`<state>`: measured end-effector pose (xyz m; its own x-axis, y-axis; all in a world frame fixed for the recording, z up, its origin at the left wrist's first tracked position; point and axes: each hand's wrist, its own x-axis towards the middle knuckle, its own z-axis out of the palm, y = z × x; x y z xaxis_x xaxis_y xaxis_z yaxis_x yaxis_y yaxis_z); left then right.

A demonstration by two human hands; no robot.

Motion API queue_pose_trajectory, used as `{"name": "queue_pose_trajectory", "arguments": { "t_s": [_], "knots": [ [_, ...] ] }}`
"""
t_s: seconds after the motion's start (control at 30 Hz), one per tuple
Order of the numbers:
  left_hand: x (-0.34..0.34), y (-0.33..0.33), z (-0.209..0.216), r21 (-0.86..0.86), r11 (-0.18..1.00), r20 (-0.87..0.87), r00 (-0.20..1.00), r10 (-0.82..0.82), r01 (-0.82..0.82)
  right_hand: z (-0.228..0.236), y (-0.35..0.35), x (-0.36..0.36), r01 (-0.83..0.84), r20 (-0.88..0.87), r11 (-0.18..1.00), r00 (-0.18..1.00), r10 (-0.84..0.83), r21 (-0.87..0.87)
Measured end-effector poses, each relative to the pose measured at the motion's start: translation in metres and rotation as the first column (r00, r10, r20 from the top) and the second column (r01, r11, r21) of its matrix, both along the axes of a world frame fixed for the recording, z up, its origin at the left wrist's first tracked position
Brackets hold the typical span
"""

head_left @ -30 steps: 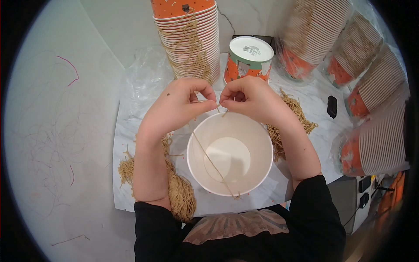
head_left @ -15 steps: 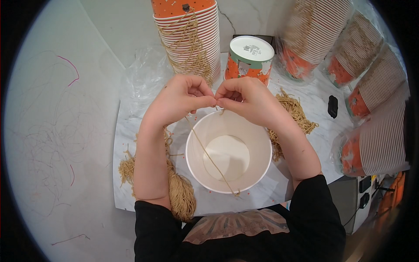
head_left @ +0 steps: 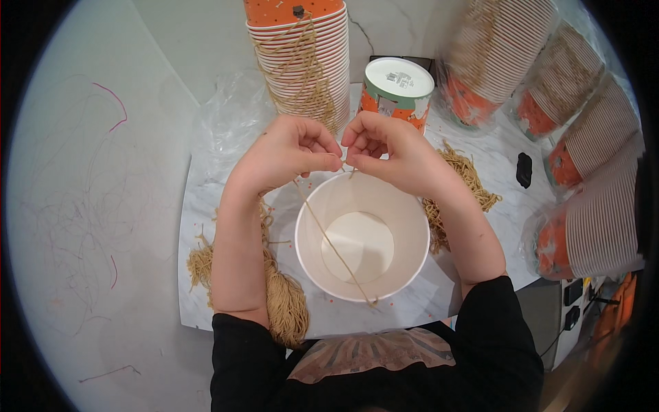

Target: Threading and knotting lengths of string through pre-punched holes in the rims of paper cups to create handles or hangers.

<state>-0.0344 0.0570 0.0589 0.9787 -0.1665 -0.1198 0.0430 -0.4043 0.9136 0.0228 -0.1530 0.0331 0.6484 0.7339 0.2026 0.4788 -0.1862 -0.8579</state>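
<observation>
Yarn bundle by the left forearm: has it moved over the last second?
No. The yarn bundle shows no visible shift in any direction against the near edge of the table.

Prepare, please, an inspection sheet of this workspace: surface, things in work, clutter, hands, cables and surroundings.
Surface: marbled white tabletop, with orange specks.
Job's things: white tub, mouth up; tan cord across its mouth; cord bundle at left, cord pile at right.
Clutter: crumpled clear plastic; small black object at right.
Hands: left hand and right hand pinch cord above the tub's far rim.
Cables: dark cable at lower right.
Surroundings: tub stack draped with cord, orange-and-green tub, plastic-wrapped tub stacks, scribbled pale surface at left.
</observation>
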Motion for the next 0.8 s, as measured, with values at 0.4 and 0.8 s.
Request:
{"name": "queue_pose_trajectory", "arguments": {
  "t_s": [0.4,0.8],
  "knots": [
    [-0.001,0.0,0.0004,-0.035,0.999,-0.001,0.999,-0.039,0.039,0.0021,0.0034,-0.0061,0.038,0.057,0.999,0.998,-0.037,-0.021],
    [0.0003,-0.001,-0.0045,-0.006,1.0,0.044,0.999,0.019,-0.019,0.0049,0.0036,-0.0088,0.052,0.084,0.999,0.995,-0.052,0.006]
  ]
}}
